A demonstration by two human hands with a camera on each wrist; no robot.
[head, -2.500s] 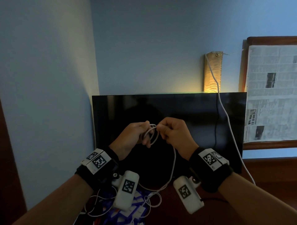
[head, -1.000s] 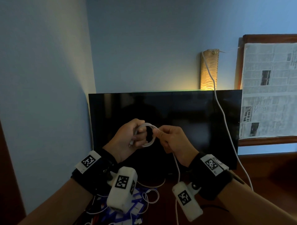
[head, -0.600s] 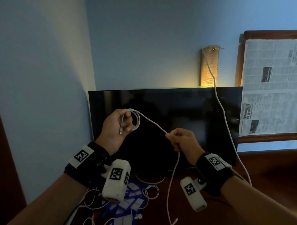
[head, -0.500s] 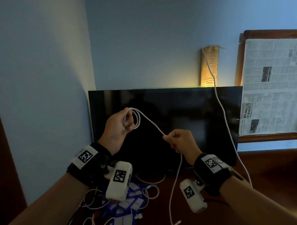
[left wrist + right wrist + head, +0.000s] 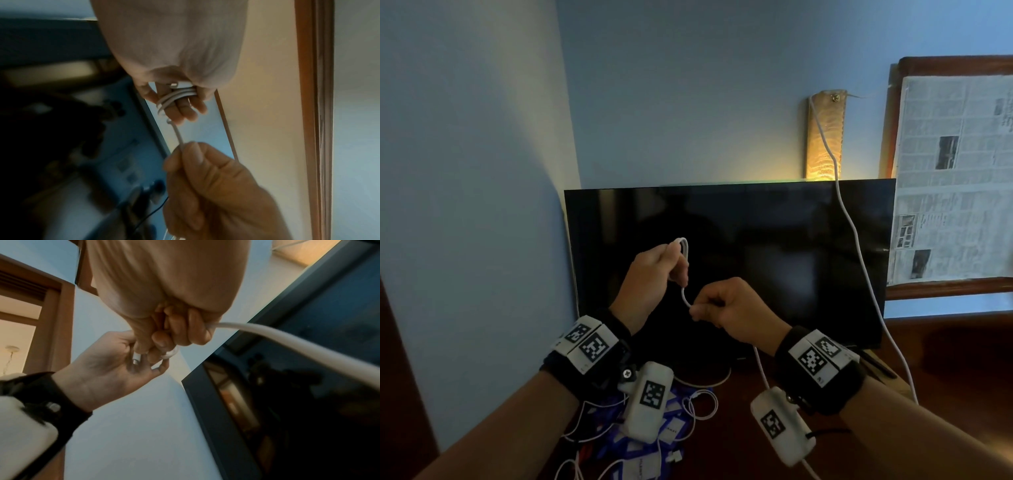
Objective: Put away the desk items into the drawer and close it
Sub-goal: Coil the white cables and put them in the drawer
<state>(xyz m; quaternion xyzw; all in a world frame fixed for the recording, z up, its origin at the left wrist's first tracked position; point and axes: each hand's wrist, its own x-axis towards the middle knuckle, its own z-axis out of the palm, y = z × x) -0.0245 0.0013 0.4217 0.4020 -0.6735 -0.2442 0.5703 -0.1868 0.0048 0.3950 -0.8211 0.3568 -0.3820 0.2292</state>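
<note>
A thin white cable (image 5: 683, 260) is raised in front of a dark monitor (image 5: 774, 240). My left hand (image 5: 654, 274) grips several small loops of it, coiled around the fingers (image 5: 180, 110); the coil (image 5: 176, 95) and a plug end show in the left wrist view. My right hand (image 5: 726, 308) pinches the same cable (image 5: 179, 138) just below and to the right, a short slack piece between the hands. The rest of the cable (image 5: 287, 340) hangs down from the right fist toward the desk. No drawer is in view.
A pile of blue-and-white tags and other white cables (image 5: 681, 421) lies on the dark wooden desk (image 5: 945, 359) under my left wrist. Another white cord (image 5: 859, 246) hangs from a wall fitting across the monitor. A framed newspaper (image 5: 952, 171) leans at right.
The hands had drawn apart with the cable stretched between them. Now the right hand has come back in below the left, leaving only a short slack loop; the coil has grown.
</note>
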